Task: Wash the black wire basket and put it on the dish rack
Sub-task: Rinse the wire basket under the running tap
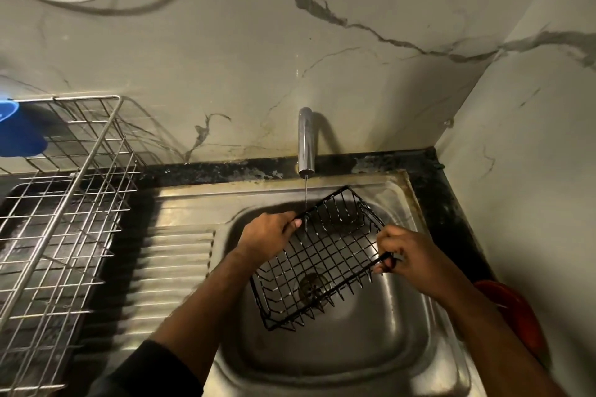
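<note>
The black wire basket point(325, 255) is tilted over the steel sink point(364, 364), above the drain. My left hand point(267, 234) grips its rim at the far left corner. On the right side, my right hand point(408, 255) pinches the rim. A thin stream of water falls from the chrome tap point(305, 142) onto the basket's far edge, close to my left hand. The metal dish rack point(64, 219) stands on the counter to the left of the sink.
A blue plastic item point(19, 129) sits at the rack's far left end. The ribbed steel drainboard point(174, 267) lies between rack and basin. A red object point(519, 313) shows at the right behind my forearm. Marble walls close in behind and to the right.
</note>
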{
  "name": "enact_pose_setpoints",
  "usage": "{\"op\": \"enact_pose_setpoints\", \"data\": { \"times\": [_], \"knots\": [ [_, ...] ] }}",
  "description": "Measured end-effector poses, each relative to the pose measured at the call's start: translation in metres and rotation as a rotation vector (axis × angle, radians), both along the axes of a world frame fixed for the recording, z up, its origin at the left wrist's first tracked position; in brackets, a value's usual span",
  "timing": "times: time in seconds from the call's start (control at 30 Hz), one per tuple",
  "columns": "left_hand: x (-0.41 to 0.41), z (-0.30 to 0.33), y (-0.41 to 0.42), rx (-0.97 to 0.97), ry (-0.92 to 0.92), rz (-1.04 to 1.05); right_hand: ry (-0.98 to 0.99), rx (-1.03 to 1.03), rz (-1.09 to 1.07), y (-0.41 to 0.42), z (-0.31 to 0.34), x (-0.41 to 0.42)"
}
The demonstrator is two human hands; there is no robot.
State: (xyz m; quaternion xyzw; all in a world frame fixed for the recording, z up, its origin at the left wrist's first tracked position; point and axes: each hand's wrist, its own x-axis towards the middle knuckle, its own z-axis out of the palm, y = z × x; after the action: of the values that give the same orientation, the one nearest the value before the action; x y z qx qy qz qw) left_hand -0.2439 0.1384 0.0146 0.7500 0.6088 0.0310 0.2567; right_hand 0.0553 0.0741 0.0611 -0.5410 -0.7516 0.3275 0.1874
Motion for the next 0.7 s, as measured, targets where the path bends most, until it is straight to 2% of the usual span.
{"op": "enact_pose_setpoints", "data": {
  "times": [0.17,0.33,0.53,0.7],
  "knots": [
    [-0.006,-0.003,-0.008,-0.009,0.023,0.025,0.021,-0.015,0.059,0.001,0.005,-0.009],
    [0.006,0.005,-0.004,0.013,-0.188,0.186,0.079,0.012,0.09,0.003,0.002,-0.019],
    [0.021,0.011,0.005,0.08,0.017,0.122,0.164,-0.026,0.056,0.0,0.007,-0.016],
    [0.026,0.011,0.01,0.091,0.054,0.105,-0.18,0.103,0.015,-0.007,0.005,-0.016]
  ]
}}
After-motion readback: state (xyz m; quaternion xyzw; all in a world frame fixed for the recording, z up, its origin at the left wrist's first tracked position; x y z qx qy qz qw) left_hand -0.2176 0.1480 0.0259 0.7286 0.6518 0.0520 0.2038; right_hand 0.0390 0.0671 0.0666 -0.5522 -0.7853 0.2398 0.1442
